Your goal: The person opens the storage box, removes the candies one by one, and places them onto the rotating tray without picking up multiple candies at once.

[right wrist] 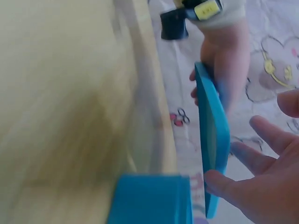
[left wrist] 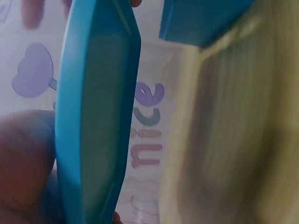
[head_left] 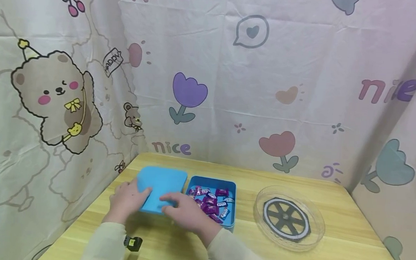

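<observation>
A flat blue lid (head_left: 162, 186) is held up above the table by my left hand (head_left: 128, 198), which grips its left edge. In the right wrist view, the left hand's fingertips curl under the lid (right wrist: 214, 126). The left wrist view looks at its raised rim and hollow underside. My right hand (head_left: 189, 215) is at the lid's right side, fingers spread, with one fingertip right at the lid's edge. Just right of the lid stands an open blue box (head_left: 233, 206) with several purple-wrapped candies (head_left: 210, 201) inside; the right hand hides its near left corner.
A round clear dish (head_left: 315, 245) stands on the right of the wooden table (head_left: 244, 249), with a black and white wheel-shaped pattern (head_left: 286, 218) at its middle. Printed curtains (head_left: 231, 88) enclose the table at the back and sides.
</observation>
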### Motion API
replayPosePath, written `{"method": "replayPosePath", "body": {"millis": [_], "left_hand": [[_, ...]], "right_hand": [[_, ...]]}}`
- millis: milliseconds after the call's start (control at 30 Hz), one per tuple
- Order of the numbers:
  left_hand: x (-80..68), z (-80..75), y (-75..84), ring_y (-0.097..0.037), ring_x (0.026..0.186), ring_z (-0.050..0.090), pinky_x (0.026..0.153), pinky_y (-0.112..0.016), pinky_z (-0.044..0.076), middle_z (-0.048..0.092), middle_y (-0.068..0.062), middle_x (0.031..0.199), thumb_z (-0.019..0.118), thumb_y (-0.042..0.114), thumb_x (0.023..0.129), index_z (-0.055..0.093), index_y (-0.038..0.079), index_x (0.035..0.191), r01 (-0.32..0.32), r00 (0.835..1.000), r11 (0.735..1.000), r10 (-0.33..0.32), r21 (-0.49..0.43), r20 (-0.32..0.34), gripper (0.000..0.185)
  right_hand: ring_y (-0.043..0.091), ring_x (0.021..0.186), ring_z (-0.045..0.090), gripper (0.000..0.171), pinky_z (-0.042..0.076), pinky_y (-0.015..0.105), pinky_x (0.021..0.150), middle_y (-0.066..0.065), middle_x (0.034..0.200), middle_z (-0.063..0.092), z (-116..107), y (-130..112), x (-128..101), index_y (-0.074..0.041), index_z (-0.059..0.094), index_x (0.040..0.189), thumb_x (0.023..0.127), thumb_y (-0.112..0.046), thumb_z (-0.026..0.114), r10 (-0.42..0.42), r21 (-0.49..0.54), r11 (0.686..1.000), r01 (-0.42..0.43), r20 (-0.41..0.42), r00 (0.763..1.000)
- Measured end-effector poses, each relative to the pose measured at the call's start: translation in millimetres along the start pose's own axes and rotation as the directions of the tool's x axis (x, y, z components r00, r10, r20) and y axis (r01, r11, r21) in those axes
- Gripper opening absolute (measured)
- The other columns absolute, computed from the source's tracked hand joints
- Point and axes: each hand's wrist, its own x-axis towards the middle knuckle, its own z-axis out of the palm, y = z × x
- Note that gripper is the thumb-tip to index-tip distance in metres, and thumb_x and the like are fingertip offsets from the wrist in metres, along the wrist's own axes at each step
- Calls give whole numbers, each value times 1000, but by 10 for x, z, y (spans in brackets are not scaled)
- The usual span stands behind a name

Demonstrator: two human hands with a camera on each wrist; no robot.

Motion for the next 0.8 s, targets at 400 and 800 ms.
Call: {"method": "replayPosePath", "body": {"millis": [400,800], "left_hand": [[17,86,-262,-68,127,26,96,-78,32,23,-50,144,64,55,92,22,-11,154,24,991,997,-13,-76,135,100],[55,291,-304,-67,124,33,96,-77,31,30,-47,145,71,64,84,29,-12,152,56,988,998,-50,-33,148,110]], "right_hand": [[40,148,24,44,18,72,111,9,160,36,553,56,133,-33,66,134,91,-34,60,35,-140,990,-27,51,998],[51,148,9,58,13,77,108,12,164,26,758,176,224,-33,59,143,84,-31,61,158,-109,981,-158,-13,987]]}}
